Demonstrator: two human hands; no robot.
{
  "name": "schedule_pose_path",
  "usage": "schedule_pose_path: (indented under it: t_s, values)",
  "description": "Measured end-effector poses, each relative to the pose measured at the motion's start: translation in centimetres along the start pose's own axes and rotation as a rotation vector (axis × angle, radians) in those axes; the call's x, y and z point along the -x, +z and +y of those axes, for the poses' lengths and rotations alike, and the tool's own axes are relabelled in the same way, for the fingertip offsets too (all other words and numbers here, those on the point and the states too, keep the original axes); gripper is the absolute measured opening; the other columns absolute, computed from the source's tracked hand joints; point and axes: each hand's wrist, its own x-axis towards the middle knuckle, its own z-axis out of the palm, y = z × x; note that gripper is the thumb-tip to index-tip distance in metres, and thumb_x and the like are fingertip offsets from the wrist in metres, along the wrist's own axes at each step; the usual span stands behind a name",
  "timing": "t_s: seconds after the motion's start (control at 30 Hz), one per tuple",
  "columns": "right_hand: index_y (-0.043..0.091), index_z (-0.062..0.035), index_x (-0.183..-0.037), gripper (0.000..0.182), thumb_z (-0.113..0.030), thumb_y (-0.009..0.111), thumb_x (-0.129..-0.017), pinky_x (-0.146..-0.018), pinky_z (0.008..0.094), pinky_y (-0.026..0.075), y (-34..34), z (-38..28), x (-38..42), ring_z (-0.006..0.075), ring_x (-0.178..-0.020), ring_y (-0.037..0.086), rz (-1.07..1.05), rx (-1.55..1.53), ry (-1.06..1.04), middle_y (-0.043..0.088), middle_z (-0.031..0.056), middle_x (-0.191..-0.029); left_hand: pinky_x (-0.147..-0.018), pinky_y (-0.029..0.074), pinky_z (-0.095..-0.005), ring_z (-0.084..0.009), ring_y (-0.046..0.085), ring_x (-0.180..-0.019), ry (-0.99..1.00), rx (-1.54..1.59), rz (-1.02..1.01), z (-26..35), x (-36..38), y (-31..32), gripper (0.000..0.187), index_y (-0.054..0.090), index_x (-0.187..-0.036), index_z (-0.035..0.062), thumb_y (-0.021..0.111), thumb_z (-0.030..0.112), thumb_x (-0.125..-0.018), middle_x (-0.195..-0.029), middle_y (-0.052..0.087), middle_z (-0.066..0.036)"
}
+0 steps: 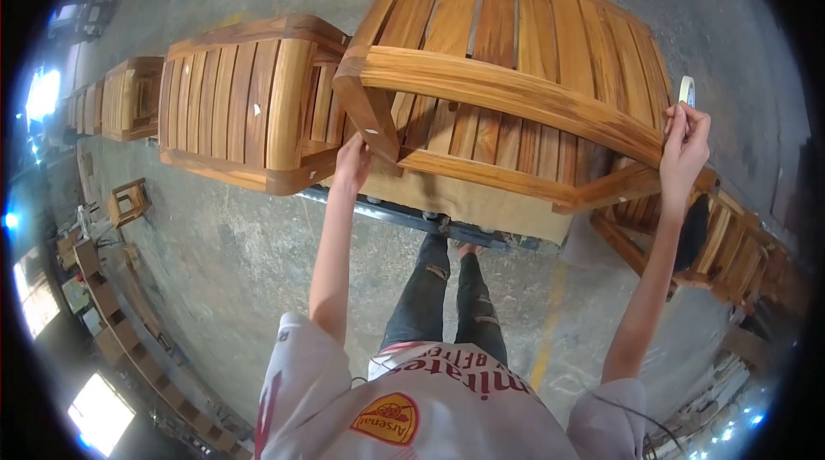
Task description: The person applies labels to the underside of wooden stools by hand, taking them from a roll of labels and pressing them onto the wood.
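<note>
A slatted wooden chair with a curved front rail is in front of me, tilted. My left hand is at its left corner, fingers closed together against or close to the wood. What they pinch, if anything, is hidden. Just beside those fingertips a small white tape piece sticks to the frame. Near the chair's right corner, my right hand holds a roll of masking tape upright between thumb and fingers.
Another slatted chair, bearing a white mark, stands directly left, with more in a row beyond. Stacked wooden furniture is at right. Below the chair lie a tan board and a dark metal bar. A small stool stands far left.
</note>
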Motion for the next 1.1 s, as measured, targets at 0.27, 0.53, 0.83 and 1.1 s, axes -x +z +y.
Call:
schedule_pose_path:
  t_s: [0.27,0.53,0.83,1.1]
  values:
    - [0.053,0.0010,-0.098,0.015,-0.014,0.050,-0.099,-0.057,0.0259,0.042,0.1,-0.6,-0.6,0.0085,-0.062,0.050,0.006,0.028,0.055,0.062,0.0049,-0.078,-0.056,0.044,-0.0274,-0.0111,0.054,-0.066,-0.162,-0.038,-0.272,-4.9,-15.0,-2.2,0.021,0.063,-0.089,0.0084,0.071,0.028,-0.086,-0.076,0.059,0.002]
    - [0.052,0.0004,-0.095,0.006,-0.005,0.050,-0.094,-0.061,0.0341,0.046,-0.5,-1.0,-1.1,0.0283,-0.068,0.063,0.009,0.055,0.049,0.063,0.0148,-0.079,-0.055,0.043,-0.0272,-0.0107,0.053,-0.064,-0.125,-0.337,-0.375,-0.7,-12.7,1.2,0.021,0.063,-0.085,0.0086,0.072,0.027,-0.085,-0.074,0.059,0.003]
    - [0.052,0.0014,-0.096,0.006,-0.003,0.053,-0.092,-0.064,0.0413,0.050,-1.2,-0.9,0.9,0.0384,-0.077,0.065,-0.011,0.042,0.009,0.064,0.0204,-0.081,-0.053,0.042,-0.0270,-0.0102,0.051,-0.062,-0.145,-0.394,-0.404,0.0,-10.7,1.9,0.021,0.062,-0.081,0.0088,0.073,0.026,-0.084,-0.071,0.058,0.003]
    - [0.053,0.0008,-0.098,0.007,-0.004,0.054,-0.092,-0.063,0.0405,0.051,-1.2,-1.3,1.2,0.0377,-0.079,0.066,0.026,0.032,0.012,0.065,0.0202,-0.083,-0.052,0.041,-0.0268,-0.0097,0.050,-0.060,-0.126,-0.411,-0.426,0.6,-10.9,2.1,0.022,0.062,-0.077,0.0089,0.075,0.026,-0.083,-0.068,0.057,0.003]
